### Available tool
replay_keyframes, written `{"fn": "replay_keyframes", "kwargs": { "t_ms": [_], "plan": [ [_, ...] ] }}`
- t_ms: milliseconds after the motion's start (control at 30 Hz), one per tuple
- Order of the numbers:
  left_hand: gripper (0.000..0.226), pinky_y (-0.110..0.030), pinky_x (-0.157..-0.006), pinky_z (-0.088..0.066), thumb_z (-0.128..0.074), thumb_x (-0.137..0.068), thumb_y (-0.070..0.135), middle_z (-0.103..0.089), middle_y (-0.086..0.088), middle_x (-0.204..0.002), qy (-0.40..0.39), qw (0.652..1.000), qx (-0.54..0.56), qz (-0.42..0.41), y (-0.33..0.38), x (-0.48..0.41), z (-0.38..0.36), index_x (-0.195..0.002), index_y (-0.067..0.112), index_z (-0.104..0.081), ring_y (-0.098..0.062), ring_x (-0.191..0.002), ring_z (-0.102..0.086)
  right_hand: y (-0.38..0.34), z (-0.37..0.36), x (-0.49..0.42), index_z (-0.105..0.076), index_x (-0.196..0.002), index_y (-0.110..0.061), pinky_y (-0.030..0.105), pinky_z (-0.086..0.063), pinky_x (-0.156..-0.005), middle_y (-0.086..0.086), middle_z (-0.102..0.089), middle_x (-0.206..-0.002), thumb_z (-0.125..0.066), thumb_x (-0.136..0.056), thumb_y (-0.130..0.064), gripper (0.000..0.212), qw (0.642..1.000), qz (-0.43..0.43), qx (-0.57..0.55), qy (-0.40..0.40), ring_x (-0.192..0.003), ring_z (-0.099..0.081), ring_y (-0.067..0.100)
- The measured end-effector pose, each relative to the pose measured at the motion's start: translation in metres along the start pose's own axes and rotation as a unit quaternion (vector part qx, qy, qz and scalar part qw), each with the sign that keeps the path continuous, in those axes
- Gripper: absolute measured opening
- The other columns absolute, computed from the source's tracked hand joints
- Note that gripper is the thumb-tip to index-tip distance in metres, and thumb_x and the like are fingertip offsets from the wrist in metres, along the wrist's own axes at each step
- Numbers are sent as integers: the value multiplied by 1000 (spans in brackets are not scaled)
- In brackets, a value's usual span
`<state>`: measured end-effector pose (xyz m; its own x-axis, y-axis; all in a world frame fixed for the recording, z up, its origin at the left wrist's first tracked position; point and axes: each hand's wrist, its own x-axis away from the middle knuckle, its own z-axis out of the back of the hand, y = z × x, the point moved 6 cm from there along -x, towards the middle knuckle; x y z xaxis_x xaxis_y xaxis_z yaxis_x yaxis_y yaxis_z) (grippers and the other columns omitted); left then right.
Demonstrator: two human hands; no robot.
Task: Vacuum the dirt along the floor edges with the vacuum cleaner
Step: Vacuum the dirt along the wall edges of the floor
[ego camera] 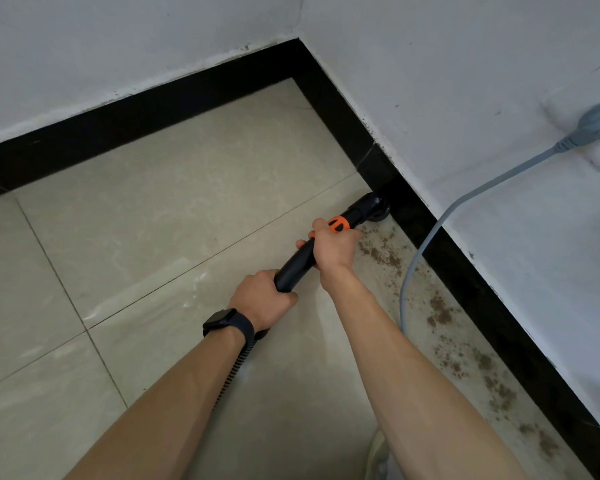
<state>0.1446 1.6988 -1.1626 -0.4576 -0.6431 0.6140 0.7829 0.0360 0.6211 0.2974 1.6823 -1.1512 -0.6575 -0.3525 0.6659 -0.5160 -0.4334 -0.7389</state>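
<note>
The left hand [262, 299], fingers curled, grips the rear end of the rigid black plastic vacuum tube [297, 261] where its ribbed hose [236, 368] joins, and the right hand [333, 249] wraps the tube just behind the orange collar [338, 225]: a sound hold for a wand that looks light and stiff. Its nozzle [373, 206] rests on the glossy beige tiled floor [153, 220] against the black skirting [471, 289] at the right edge, brown dirt [439, 311] strewn along that edge beside a grey cable [499, 176].

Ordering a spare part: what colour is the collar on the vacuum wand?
Orange collar, clearest in head view.
</note>
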Motion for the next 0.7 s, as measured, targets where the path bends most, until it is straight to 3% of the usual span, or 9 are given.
{"fn": "replay_keyframes", "kwargs": {
  "t_ms": [167,333,533,700],
  "plan": [
    [16,-24,-51,-38,-65,-81,23,-60,-1,-66,10,1000,-5,-6,-5,5,14,-72,24,-52,-18,-56,-55,1,-13,10,-32,-132,-13,30,-59,-55,10,-60,-92,-60,-98,-14,43,1000,1,-17,-3,-48,-66,13],
    [16,-23,-49,-38,-66,-81,23,-62,-2,-67,11,999,-35,-2,-35,19,46,-72,22,-53,-17,-56,-56,20,-42,37,-28,-129,-17,35,-63,-65,9,-60,-97,-57,-100,-16,41,999,-14,-37,-37,-54,-69,15],
    [13,-25,-51,-40,-69,-81,23,-63,-3,-66,15,998,-63,15,-72,49,69,-75,19,-58,-18,-57,-57,50,-66,72,-29,-128,-15,28,-57,-57,6,-61,-94,-56,-101,-18,38,998,-14,-45,-43,-52,-69,14],
    [9,-26,-53,-40,-69,-79,25,-66,-1,-70,14,996,-81,23,-92,65,74,-78,22,-61,-19,-64,-61,71,-72,91,-30,-121,-15,35,-61,-66,4,-62,-89,-57,-100,-18,34,999,-9,-42,-30,-55,-69,20]
  ]
}}
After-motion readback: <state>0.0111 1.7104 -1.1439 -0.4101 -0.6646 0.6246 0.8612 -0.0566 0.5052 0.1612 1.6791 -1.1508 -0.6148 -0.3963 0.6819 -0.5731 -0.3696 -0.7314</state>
